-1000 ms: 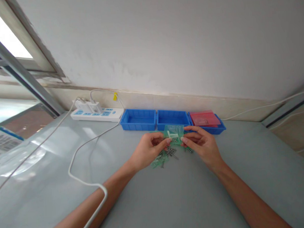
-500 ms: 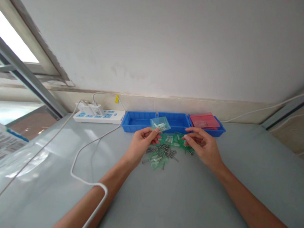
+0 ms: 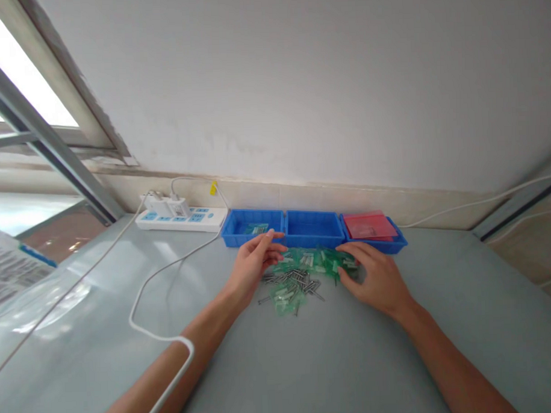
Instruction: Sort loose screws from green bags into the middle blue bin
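My left hand [image 3: 256, 264] is just in front of the left blue bin [image 3: 231, 239], fingers apart and holding nothing. Inside that bin lies a small clear green packet [image 3: 257, 229] with pale pieces in it. My right hand [image 3: 372, 278] reaches over the right end of a row of green plastic packets [image 3: 320, 259], its thumb and fingers spread around them. Its fingertips partly cover the packets there. Between the hands is a pile of metal screws [image 3: 300, 281], and another green packet [image 3: 285, 299] lies on its near side.
The middle blue bin [image 3: 315, 235] and the right blue bin [image 3: 397, 246] stand against the wall; red packets [image 3: 371, 226] fill the right one. A white power strip [image 3: 203, 220] sits at left. A white cable [image 3: 185, 341] crosses over my left forearm.
The packet that my left hand held is now in the left bin, and that hand has opened. My right hand has lowered onto the green packets at the right.
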`<state>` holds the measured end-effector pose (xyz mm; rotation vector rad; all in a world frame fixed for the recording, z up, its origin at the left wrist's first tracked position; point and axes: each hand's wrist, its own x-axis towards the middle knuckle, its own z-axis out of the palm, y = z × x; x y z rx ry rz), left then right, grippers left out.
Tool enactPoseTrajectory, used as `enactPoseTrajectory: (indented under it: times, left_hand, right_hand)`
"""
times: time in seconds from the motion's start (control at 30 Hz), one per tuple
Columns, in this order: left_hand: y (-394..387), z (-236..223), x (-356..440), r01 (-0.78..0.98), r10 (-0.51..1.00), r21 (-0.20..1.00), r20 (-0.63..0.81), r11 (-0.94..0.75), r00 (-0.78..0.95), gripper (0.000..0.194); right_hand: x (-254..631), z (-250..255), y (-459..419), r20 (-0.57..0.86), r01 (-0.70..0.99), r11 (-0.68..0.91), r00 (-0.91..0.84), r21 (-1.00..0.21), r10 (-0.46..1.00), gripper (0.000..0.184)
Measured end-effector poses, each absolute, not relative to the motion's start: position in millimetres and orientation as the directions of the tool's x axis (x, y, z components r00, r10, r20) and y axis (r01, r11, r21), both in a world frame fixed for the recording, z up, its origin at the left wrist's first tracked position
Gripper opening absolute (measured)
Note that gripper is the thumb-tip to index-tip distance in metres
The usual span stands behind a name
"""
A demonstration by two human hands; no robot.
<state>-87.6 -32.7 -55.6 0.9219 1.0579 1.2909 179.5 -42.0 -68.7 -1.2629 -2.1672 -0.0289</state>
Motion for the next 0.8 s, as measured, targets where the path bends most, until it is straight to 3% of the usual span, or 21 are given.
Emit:
enactPoseTrajectory:
  times: [0.13, 0.33, 0.5, 0.67, 0.8]
  left_hand:
    - [-39.5, -58.5, -78.6, 0.036, 0.991, 0.995, 0.090, -0.094, 0.101, 0.047]
    - [-52.7, -54.6, -67.4, 0.364, 0.940, 0.879, 0.221, -0.308, 0.262, 0.040]
    - [-54.9, -55.7, -67.6, 0.470, 0.895, 0.773, 0.288, -0.427, 0.339, 0.035]
    - [-55.2, -63.4, -68.6, 0.500, 0.818, 0.650, 0.406, -0.572, 0.407, 0.026]
    - [-55.9, -66.4, -67.2, 0.509, 0.762, 0.568, 0.446, -0.647, 0.470, 0.026]
  right_hand:
    - [175.4, -68.7, -45.4, 0.420, 0.796, 0.548, -0.418, -0.258, 0.805, 0.044]
    - [174.3, -65.3, -47.3, 0.344, 0.752, 0.581, -0.480, -0.312, 0.807, 0.061]
    - [191.1, -57.0, -42.7, 0.353, 0.772, 0.535, -0.421, -0.344, 0.836, 0.068]
    - [208.7, -56.7, -37.0, 0.342, 0.825, 0.510, -0.420, -0.242, 0.841, 0.056]
    - [206.4, -64.6, -34.5, 0.305, 0.800, 0.544, -0.468, -0.251, 0.829, 0.049]
